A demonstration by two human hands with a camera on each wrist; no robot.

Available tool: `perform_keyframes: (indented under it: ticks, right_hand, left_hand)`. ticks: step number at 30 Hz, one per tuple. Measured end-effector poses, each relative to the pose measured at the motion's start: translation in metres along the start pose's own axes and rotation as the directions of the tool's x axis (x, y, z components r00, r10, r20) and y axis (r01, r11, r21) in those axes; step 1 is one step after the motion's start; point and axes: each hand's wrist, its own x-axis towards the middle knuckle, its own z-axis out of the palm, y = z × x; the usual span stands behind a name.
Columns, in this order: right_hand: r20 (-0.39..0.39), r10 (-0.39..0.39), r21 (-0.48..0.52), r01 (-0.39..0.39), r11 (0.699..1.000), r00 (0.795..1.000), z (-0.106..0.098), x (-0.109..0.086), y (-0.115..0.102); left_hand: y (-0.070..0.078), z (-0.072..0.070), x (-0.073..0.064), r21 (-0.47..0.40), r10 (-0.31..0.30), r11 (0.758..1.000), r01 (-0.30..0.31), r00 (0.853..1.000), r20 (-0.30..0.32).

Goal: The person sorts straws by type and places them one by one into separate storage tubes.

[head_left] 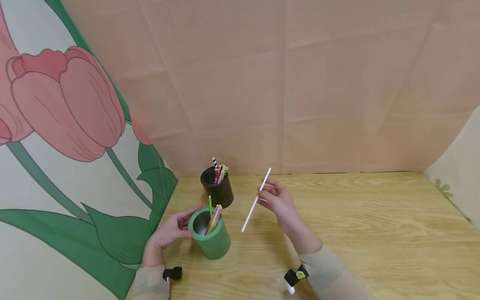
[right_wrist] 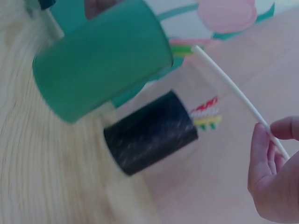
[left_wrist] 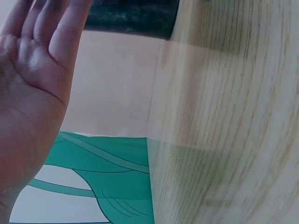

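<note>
My left hand [head_left: 173, 229] holds the green cup [head_left: 215, 243] at its left side, the thumb near the front of the rim and the fingers at the back. Several coloured straws [head_left: 214, 221], one of them bright green, lean inside the cup. To the right, my right hand [head_left: 279, 204] pinches a white straw [head_left: 250, 214] near its middle, tilted above the table. The right wrist view shows thumb and fingertips on this straw [right_wrist: 229, 84]. In the left wrist view, my left palm [left_wrist: 32, 102] appears with fingers reaching up out of frame.
Behind the green cup stands a black cup [head_left: 221, 193] with several patterned straws [head_left: 220, 174]. The wooden table [head_left: 375, 229] runs to a pinkish-beige sheet [head_left: 300, 104] at the back. A tulip-printed panel [head_left: 67, 116] borders the left side.
</note>
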Motion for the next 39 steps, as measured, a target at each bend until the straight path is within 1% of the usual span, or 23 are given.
perform_keyframes:
  ticks: [5,9,14,21,24,28,34,39]
  right_hand:
    - [-0.002,-0.064,0.045,0.064,0.997,0.998,0.018,-0.009,-0.011]
    - [-0.026,-0.108,0.067,0.109,0.992,0.994,0.029,-0.013,-0.014]
    - [-0.053,-0.149,0.082,0.153,0.985,0.987,0.038,-0.017,-0.014]
    - [-0.046,-0.225,0.081,0.228,0.970,0.973,0.049,-0.025,-0.016]
    - [-0.030,-0.265,0.073,0.267,0.961,0.964,0.056,-0.030,-0.017]
    - [0.013,-0.311,0.049,0.310,0.949,0.950,0.064,-0.034,-0.015]
    - [0.065,-0.351,-0.001,0.352,0.936,0.934,0.076,-0.037,-0.011]
    - [0.114,-0.386,-0.046,0.392,0.919,0.916,0.086,-0.036,-0.005]
  left_hand:
    - [0.000,0.000,0.000,-0.006,-0.003,1.000,0.003,1.000,0.008]
    - [-0.001,0.000,0.000,-0.010,0.009,1.000,-0.009,1.000,0.008]
    - [0.000,0.000,-0.001,-0.003,0.023,1.000,-0.023,1.000,0.007]
    - [-0.001,-0.001,-0.001,0.000,0.024,1.000,-0.024,1.000,0.016]
    - [-0.002,-0.001,-0.001,-0.011,0.027,1.000,-0.027,0.999,0.020]
    - [-0.003,-0.001,-0.001,-0.029,0.031,0.999,-0.031,0.999,0.024]
    - [-0.004,-0.001,-0.001,-0.033,0.034,0.999,-0.033,0.999,0.024]
    - [-0.003,-0.002,-0.001,-0.033,0.034,0.999,-0.034,0.999,0.018]
